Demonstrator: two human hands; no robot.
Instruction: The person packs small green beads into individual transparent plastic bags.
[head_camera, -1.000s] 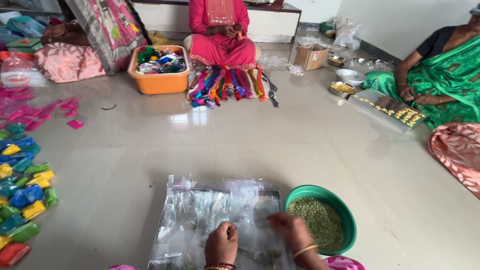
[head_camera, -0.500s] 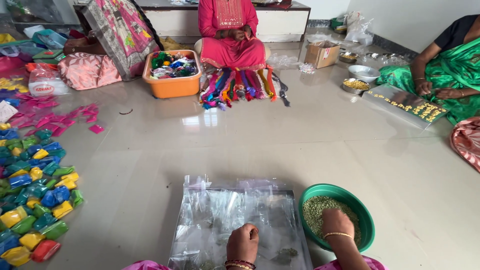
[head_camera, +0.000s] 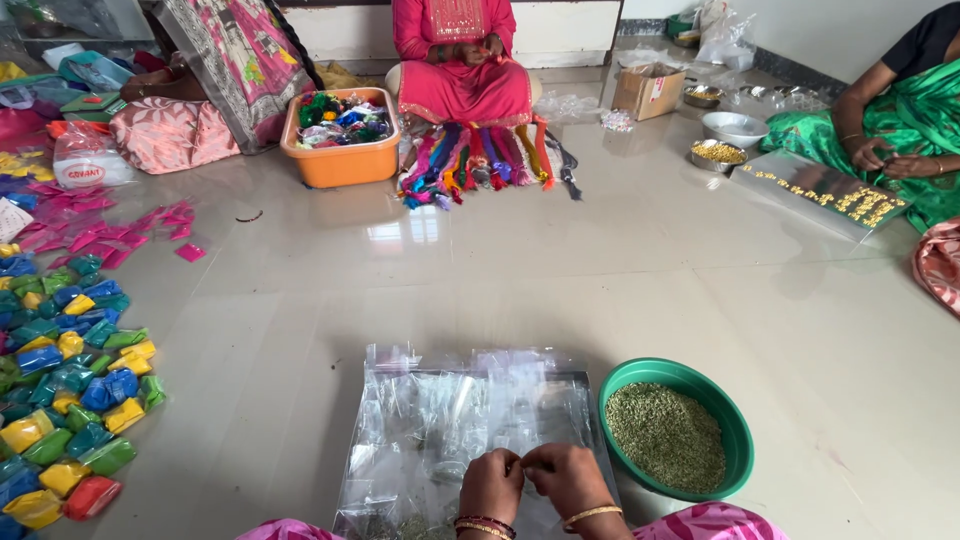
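My left hand and my right hand meet fingertip to fingertip at the bottom centre, fingers curled and pinched on something small that I cannot make out. They hover over a flat tray covered with crinkled clear plastic sheets. A few greenish seeds lie on the plastic near my wrists. To the right of my right hand stands a green bowl holding greenish seeds.
Many small coloured packets lie on the floor at the left, pink ones further back. A seated person in pink has coloured tassels and an orange tub. A person in green works at a tray of yellow pieces beside metal bowls.
My right hand has left the green bowl and come back to meet my left hand over the plastic. The view has tilted up a little.
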